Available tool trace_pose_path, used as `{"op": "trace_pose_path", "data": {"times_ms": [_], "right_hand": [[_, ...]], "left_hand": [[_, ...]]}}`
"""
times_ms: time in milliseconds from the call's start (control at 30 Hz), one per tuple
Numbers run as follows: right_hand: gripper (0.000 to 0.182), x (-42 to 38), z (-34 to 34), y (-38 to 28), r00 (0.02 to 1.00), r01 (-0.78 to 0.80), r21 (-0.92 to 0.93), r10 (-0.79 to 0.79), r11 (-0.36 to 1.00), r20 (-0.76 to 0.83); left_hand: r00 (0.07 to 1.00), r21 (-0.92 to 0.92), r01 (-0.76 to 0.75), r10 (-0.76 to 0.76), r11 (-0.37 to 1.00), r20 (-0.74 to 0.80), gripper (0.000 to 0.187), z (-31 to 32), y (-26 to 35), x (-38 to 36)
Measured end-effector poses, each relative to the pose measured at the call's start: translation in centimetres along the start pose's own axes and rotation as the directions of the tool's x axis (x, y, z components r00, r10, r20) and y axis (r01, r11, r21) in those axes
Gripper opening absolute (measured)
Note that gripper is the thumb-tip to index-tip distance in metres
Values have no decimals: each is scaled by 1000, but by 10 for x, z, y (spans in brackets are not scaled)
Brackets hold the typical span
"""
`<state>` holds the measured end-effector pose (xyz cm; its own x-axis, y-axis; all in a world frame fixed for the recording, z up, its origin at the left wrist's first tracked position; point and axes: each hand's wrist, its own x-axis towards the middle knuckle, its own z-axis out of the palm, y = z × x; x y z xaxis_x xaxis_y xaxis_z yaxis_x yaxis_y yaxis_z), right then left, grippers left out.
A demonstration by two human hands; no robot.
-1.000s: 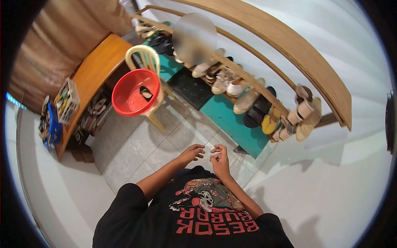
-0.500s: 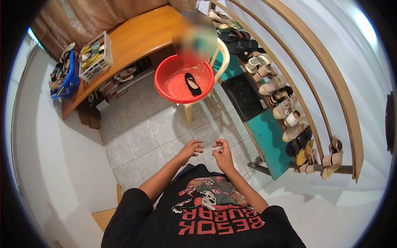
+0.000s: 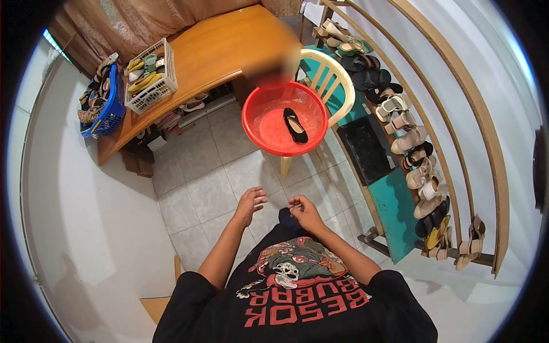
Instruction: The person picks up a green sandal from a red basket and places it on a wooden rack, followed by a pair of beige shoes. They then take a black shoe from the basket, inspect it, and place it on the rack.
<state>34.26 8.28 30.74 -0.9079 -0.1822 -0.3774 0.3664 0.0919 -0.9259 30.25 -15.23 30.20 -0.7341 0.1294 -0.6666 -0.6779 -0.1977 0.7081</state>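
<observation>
My left hand (image 3: 250,206) is held out in front of my body over the floor, its fingers apart and nothing in it. A short gap to the right, my right hand (image 3: 305,212) has loosely bent fingers, and no object shows in it. Beyond both hands, a red basin (image 3: 258,139) rests on a cream plastic chair (image 3: 345,94). Inside the basin lies one black flat shoe (image 3: 295,126) with a pale insole. Neither hand touches the basin or the shoe.
A wooden desk (image 3: 211,43) at the back left carries a white crate (image 3: 163,88) and a blue basket (image 3: 108,117) of shoes. Along the right runs a rack with several sandals (image 3: 409,139) above a teal board (image 3: 394,200). A blurred patch covers the desk's right end.
The view has shifted, so basin, chair and rack sit further right and slightly lower. My left hand has moved a little left, and the right hand's fingers are more bent. The shoe stays in the basin.
</observation>
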Motion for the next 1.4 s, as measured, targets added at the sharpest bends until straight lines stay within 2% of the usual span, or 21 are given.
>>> {"op": "trace_pose_path", "data": {"times_ms": [167,233,367,467,533,600,700,800,867,933,1000,1033,1133,1167,1267,1367,1400], "right_hand": [[23,41,-12,-11,1000,-8,11,8,1000,-18],[20,63,-16,-17,1000,1,78,2,997,-31],[19,114,-34,-39,1000,16,74,-16,997,1],[18,154,-48,-48,996,-68,54,64,996,68],[18,175,-57,-50,999,-12,-14,12,1000,51],[17,193,-63,-60,1000,-8,-2,8,1000,18],[16,211,-75,-66,999,-45,73,44,996,12],[16,228,-78,-54,989,-107,178,123,978,-79],[17,239,-83,-47,960,-212,96,225,973,-165],[18,249,-79,-47,940,-222,131,247,966,-236],[18,261,-73,-50,888,-314,230,370,921,-272],[20,268,-69,-41,887,-304,284,379,909,-264],[22,290,-58,-24,870,-297,270,376,916,-319],[21,297,-58,-27,844,-367,262,437,893,-309],[20,323,-61,-10,789,-412,262,486,873,-375],[21,351,-63,62,768,-375,295,473,879,-433],[21,356,-61,65,761,-383,309,487,871,-429]], "left_hand": [[998,-19,57,-57,998,2,41,3,17,20],[998,-12,55,-55,998,-18,42,10,40,26],[999,47,-9,10,999,-32,42,26,92,56],[997,117,-9,18,993,-77,42,37,121,88],[995,61,-88,90,994,-30,45,45,133,105],[998,59,-64,65,996,-12,44,52,143,124],[999,71,15,-18,997,34,45,57,147,153],[988,72,127,-132,989,74,46,51,148,189],[959,34,227,-229,973,166,47,47,150,219],[938,76,269,-279,960,208,47,40,156,247],[923,211,315,-350,925,158,43,32,159,281],[922,184,311,-343,932,178,39,27,159,297],[901,213,368,-404,905,162,36,15,167,341],[876,198,423,-455,884,159,36,10,170,356],[874,269,446,-480,854,78,31,2,172,394],[854,266,496,-519,827,22,28,-3,165,432],[847,274,508,-531,817,14,28,-2,165,438]]}}
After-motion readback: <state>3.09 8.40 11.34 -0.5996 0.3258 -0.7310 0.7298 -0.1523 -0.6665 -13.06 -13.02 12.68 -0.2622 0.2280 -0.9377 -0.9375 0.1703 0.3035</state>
